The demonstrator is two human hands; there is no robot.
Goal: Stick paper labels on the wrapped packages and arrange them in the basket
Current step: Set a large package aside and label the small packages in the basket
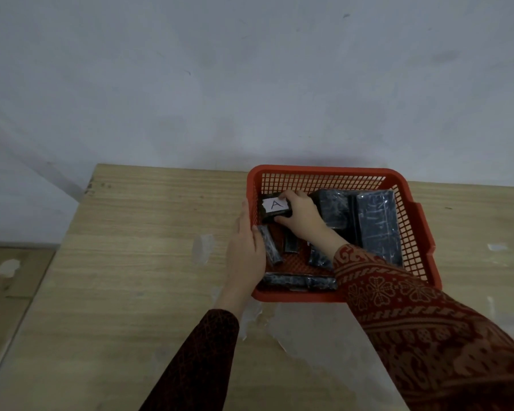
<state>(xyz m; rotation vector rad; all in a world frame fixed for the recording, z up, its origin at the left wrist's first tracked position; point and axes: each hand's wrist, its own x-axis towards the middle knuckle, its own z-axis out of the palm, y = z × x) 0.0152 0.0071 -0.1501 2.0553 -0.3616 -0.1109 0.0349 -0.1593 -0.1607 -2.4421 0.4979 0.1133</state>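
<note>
A red plastic basket point(327, 173) sits on the wooden table, holding several black wrapped packages. My right hand point(303, 216) reaches into its back left corner and grips a small black package point(275, 216) bearing a white paper label point(275, 205) marked "A". My left hand point(245, 250) lies flat against the basket's left wall, fingers along the rim, steadying it. A large wrapped package point(379, 226) lies along the right side, another point(333, 207) beside it. Smaller long packages point(298, 282) lie along the front and left, one partly hidden under my right sleeve.
The wooden table point(137, 262) runs up to a pale wall at the back; its left edge drops to the floor. Patches of whitish residue point(202, 247) mark the tabletop left of, in front of and right of the basket.
</note>
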